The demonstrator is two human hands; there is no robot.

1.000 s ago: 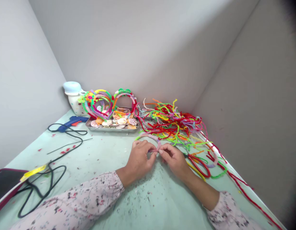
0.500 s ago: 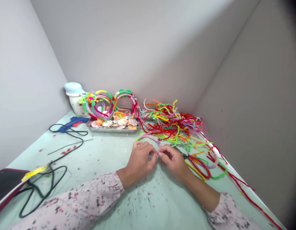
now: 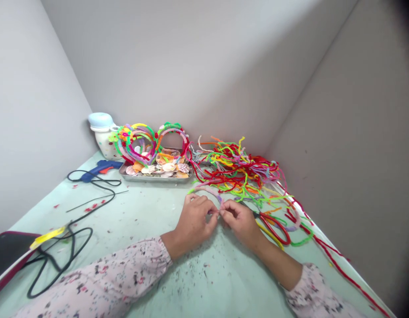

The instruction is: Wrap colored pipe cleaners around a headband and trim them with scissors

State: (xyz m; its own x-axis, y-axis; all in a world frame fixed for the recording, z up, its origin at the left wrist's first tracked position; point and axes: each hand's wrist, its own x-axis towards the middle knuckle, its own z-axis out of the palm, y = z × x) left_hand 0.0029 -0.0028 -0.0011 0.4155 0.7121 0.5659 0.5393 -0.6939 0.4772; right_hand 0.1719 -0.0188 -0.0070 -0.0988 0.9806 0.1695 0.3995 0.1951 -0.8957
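My left hand [image 3: 196, 221] and my right hand [image 3: 240, 221] meet at the middle of the table, thumbs and fingertips pinched together. Between them is a headband wrapped in pipe cleaner [image 3: 207, 189], in pink, purple and light green. Its arc curves up behind the fingers, and part of it is hidden by my left hand. What exactly lies between the fingertips is too small to make out, though it looks like pink pipe cleaner. Just right of my right hand lie scissors with red handles [image 3: 277, 229], partly covered by my wrist.
A metal tray [image 3: 151, 179] of seashells [image 3: 169, 167] with wrapped headbands [image 3: 173, 127] stands at the back. Beside it spreads a tangled heap of pipe cleaners [image 3: 237, 165]. To the left are a blue glue gun [image 3: 100, 168], its black cord [image 3: 106, 201] and a lidded cup [image 3: 106, 141].
Both hands keep almost the same place and pinch, with only a slight shift at the fingertips. The view has tilted very slightly.
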